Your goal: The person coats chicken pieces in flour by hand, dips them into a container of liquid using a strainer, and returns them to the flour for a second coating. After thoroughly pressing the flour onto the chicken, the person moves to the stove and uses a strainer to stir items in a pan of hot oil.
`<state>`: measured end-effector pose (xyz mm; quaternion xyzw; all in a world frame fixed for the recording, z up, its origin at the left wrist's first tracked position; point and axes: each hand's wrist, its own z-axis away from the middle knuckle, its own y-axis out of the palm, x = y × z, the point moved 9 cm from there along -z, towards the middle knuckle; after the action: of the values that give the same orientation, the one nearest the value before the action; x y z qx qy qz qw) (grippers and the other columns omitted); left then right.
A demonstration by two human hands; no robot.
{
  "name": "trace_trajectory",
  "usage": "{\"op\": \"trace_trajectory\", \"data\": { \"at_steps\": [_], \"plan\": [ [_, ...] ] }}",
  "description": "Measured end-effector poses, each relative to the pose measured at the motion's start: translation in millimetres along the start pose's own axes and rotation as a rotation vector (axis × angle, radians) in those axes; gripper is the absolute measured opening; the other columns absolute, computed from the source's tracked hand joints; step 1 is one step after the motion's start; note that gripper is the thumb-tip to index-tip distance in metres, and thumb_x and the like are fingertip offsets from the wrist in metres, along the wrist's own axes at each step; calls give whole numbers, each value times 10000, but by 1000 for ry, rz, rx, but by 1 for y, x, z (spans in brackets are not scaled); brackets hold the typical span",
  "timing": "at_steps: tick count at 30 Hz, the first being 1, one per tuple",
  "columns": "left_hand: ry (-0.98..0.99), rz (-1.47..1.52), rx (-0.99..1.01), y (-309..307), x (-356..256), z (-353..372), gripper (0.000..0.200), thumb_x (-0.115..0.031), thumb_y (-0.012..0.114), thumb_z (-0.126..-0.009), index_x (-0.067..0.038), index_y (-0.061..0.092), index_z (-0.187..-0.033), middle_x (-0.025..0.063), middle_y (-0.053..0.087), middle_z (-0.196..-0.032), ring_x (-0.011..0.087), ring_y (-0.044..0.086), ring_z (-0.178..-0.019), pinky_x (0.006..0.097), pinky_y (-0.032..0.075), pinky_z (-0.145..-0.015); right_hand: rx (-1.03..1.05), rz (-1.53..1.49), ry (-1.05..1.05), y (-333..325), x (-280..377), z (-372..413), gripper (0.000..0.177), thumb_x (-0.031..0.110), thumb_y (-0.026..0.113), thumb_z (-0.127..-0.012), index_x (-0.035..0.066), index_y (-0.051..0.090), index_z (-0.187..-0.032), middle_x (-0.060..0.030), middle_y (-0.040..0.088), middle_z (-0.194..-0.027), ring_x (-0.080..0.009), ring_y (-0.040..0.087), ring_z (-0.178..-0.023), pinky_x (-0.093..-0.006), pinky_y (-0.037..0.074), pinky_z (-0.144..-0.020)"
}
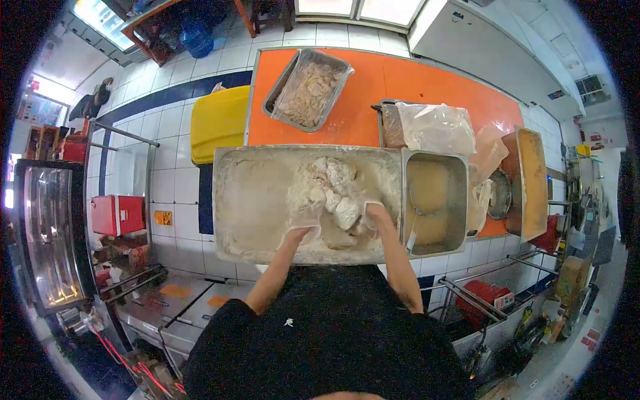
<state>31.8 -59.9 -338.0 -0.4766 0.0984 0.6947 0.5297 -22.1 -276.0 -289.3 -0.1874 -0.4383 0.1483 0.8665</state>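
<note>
A long metal tray [243, 227] of white flour lies in front of me. Near its middle is a heap of flour-coated pieces [347, 212] that look like chicken. My left hand [308, 224], in what seems a clear plastic glove, reaches into the flour at the left of the heap. My right hand [369, 208], gloved in the same way, touches the heap's right side. Flour and glove hide the fingers of both hands, so their grip does not show.
Behind, on the orange tabletop [373, 80], stands a plastic-lined tray of pale raw pieces [312, 90]. A plastic-covered container [433, 128] sits farther right. Beside the flour tray is a metal pan of cloudy liquid [427, 183]. A yellow bin [219, 123] stands left.
</note>
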Motion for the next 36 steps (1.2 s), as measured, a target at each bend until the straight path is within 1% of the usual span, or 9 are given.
{"op": "trace_trajectory", "data": {
  "at_steps": [6,12,18,20,23,25,27,30,36],
  "plan": [
    [-11,194,-339,-85,-106,76,439,-256,417,-871,-85,378,-1273,135,375,-1298,267,381,-1159,369,281,-981,88,-874,27,38,90,24,336,233,481,-834,19,533,-1089,-96,568,-1052,-208,534,-905,-306,434,-758],
    [254,-669,-333,-109,-142,96,361,-246,454,-840,-140,490,-1182,166,444,-1218,326,401,-1126,371,319,-945,318,-1094,131,58,79,14,395,169,503,-853,52,428,-1223,-33,482,-1190,-139,482,-1034,-239,379,-893],
    [464,-694,-369,-115,-201,121,380,-206,551,-747,-120,528,-1116,165,485,-1151,333,427,-1103,399,357,-915,-125,685,-204,-51,121,58,335,242,408,-831,21,516,-1059,-193,562,-985,-306,545,-900,-376,431,-793],
    [511,-700,-527,-126,-161,108,328,-216,518,-696,-69,556,-988,129,525,-1030,310,479,-983,408,371,-870,-152,767,-148,-54,103,52,309,234,417,-815,26,527,-1015,-197,571,-920,-330,552,-839,-412,437,-738],
    [25,-932,-57,-102,-72,82,362,-206,487,-753,-67,526,-1086,132,506,-1119,288,477,-1025,373,380,-866,-164,901,-234,-18,24,11,280,230,433,-795,25,541,-951,-185,587,-817,-332,561,-705,-453,437,-631],
    [49,-289,-15,-82,-52,74,419,-298,380,-875,-60,431,-1216,173,439,-1233,281,422,-1136,362,353,-927,-160,960,-380,18,-11,-5,278,234,440,-792,18,546,-930,-170,593,-778,-310,564,-632,-459,431,-579],
    [-69,-184,76,-52,-51,56,442,-301,381,-876,-55,396,-1244,159,405,-1269,263,422,-1136,353,340,-933,-176,-371,-10,25,-60,-8,286,230,426,-804,5,556,-925,-163,588,-773,-222,532,-629,-393,428,-589],
    [-105,-2,117,-43,-106,63,472,-325,345,-887,-62,348,-1279,150,368,-1304,256,383,-1171,339,277,-976,-35,139,-119,42,-6,-23,306,219,399,-820,7,560,-972,-134,581,-814,-164,487,-690,-343,414,-640],
    [103,64,-161,-64,-126,65,464,-309,355,-887,-97,323,-1297,157,338,-1319,291,350,-1187,344,254,-999,-130,-938,107,-2,63,55,401,323,456,-859,-6,516,-1081,-59,571,-955,-170,520,-806,-315,427,-725]
  ]
}}
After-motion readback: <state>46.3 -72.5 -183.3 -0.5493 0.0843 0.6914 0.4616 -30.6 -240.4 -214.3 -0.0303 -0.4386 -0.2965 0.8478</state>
